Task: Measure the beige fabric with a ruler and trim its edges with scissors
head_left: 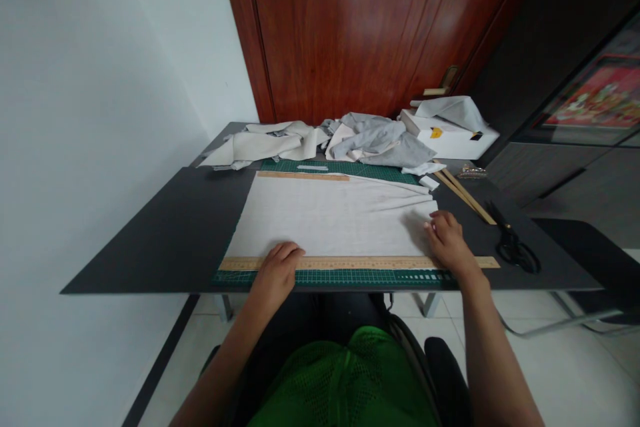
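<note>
A pale fabric piece [325, 217] lies spread over the green cutting mat [350, 277], with creases toward its upper right corner. Along its near edge runs a long wooden ruler [360, 263]. My left hand [280, 268] rests on this ruler and the fabric's edge, fingers close together and lying down. At the right edge of the fabric is my right hand [449, 240], its thumb and fingers slightly bent and apart, with nothing visible between them. A second wooden ruler [303, 176] lies along the fabric's far edge.
Black scissors [515, 248] and wooden strips [465, 195] lie on the right of the dark table [165, 233]. Crumpled fabric [380, 139] and a white box [447, 135] stand along the back. A white wall is at left, a wooden door behind.
</note>
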A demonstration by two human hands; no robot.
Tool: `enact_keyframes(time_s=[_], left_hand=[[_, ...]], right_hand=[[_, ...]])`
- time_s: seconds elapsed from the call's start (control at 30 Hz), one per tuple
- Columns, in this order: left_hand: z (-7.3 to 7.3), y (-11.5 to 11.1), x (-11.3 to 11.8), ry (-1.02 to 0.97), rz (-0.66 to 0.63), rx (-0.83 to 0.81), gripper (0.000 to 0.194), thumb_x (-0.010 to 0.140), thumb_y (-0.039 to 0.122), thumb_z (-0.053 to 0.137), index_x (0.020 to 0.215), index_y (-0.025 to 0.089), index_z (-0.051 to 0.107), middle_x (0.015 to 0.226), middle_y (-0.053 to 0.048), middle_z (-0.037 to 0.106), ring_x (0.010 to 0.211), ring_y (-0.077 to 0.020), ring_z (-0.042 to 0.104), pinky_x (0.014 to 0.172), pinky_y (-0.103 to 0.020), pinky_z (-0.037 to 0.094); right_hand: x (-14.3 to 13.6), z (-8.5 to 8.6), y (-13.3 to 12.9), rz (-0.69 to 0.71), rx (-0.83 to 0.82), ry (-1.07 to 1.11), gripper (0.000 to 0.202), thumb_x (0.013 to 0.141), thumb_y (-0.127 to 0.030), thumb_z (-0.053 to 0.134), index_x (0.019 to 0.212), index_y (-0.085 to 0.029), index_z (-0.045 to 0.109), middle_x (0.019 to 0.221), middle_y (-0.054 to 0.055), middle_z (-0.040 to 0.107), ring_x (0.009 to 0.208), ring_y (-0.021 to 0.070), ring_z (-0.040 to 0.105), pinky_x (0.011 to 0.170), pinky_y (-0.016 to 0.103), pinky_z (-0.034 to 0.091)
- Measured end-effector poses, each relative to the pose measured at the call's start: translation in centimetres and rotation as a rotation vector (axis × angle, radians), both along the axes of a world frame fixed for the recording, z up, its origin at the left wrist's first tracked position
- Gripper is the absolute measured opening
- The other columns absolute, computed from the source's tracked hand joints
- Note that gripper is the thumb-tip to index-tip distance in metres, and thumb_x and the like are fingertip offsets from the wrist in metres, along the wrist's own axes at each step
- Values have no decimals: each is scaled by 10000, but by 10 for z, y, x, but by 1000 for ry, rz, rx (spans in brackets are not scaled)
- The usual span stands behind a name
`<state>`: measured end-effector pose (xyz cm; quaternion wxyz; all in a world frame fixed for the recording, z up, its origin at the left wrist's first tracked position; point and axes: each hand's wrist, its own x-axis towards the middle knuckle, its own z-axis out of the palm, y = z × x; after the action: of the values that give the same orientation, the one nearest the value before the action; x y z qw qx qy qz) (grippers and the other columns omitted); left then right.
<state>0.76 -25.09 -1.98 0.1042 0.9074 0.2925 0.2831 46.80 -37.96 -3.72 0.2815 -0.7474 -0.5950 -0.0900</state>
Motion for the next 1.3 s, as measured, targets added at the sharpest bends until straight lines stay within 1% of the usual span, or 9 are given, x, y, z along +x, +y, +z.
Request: enact_keyframes(time_s=[0.07, 0.13, 0.2, 0.3, 0.4, 0.6, 0.8, 0.93, 1.3], left_hand=[[4, 1, 1, 6, -15, -51, 287, 1026, 112, 446, 1067, 212, 712, 1106, -75, 684, 1088, -247, 616, 994, -410, 531], [7, 2, 3, 19, 0, -74, 211, 1041, 181, 496, 1016, 211, 703, 1068, -70, 679, 1068, -260, 607, 977, -430, 517], [10, 2, 4, 36, 12, -77, 179, 1043, 221, 525, 990, 210, 696, 1060, -69, 678, 1067, -271, 602, 975, -448, 500], [11, 2, 6, 50, 19, -84, 179, 1040, 236, 536, 956, 214, 692, 1051, -66, 680, 1060, -271, 603, 969, -447, 488], [11, 0, 6, 54, 40, -87, 178, 1037, 238, 538, 944, 216, 689, 1032, -62, 677, 1039, -261, 607, 955, -434, 487], [11, -6, 8, 84, 117, -66, 157, 1038, 246, 554, 968, 217, 692, 1042, -55, 687, 1055, -261, 618, 976, -449, 475], [15, -10, 8, 89, 125, -82, 138, 1034, 237, 575, 956, 216, 686, 1023, -45, 696, 1050, -257, 624, 960, -440, 481], [16, -11, 8, 102, 130, -87, 133, 1035, 229, 574, 958, 216, 681, 1023, -46, 697, 1059, -264, 623, 960, -446, 479], [16, -13, 8, 103, 124, -70, 132, 1036, 208, 583, 947, 212, 680, 1010, -45, 690, 1047, -262, 620, 948, -434, 477]], right_hand=[[-19, 4, -18, 101, -25, 4, 252, 1094, -434, 441, 1035, -242, 594, 1079, 103, 676, 1008, 286, 655, 919, 462, 529], [-35, 4, -32, 182, -59, 2, 241, 1078, -461, 474, 954, -271, 555, 959, 67, 653, 897, 268, 643, 834, 422, 526], [-48, 2, -41, 213, -82, -8, 258, 1059, -471, 517, 884, -282, 516, 896, 50, 625, 846, 267, 621, 791, 419, 504], [-57, 0, -47, 203, -93, -29, 257, 1060, -444, 518, 862, -282, 499, 889, 56, 616, 853, 286, 595, 787, 440, 465], [-58, -1, -48, 197, -100, -39, 243, 1076, -424, 497, 881, -279, 503, 911, 62, 619, 872, 292, 587, 788, 438, 443], [-59, -1, -48, 193, -96, -38, 255, 1068, -446, 505, 874, -282, 501, 891, 61, 611, 852, 296, 576, 774, 430, 429], [-63, 1, -50, 206, -111, -30, 280, 1067, -465, 484, 854, -284, 509, 860, 56, 599, 850, 306, 581, 767, 439, 423], [-64, 3, -53, 196, -131, -31, 279, 1068, -463, 476, 853, -287, 505, 877, 63, 609, 868, 310, 581, 769, 442, 423], [-63, 3, -56, 196, -167, -46, 308, 1071, -503, 458, 856, -287, 506, 861, 55, 589, 837, 302, 574, 753, 433, 425]])
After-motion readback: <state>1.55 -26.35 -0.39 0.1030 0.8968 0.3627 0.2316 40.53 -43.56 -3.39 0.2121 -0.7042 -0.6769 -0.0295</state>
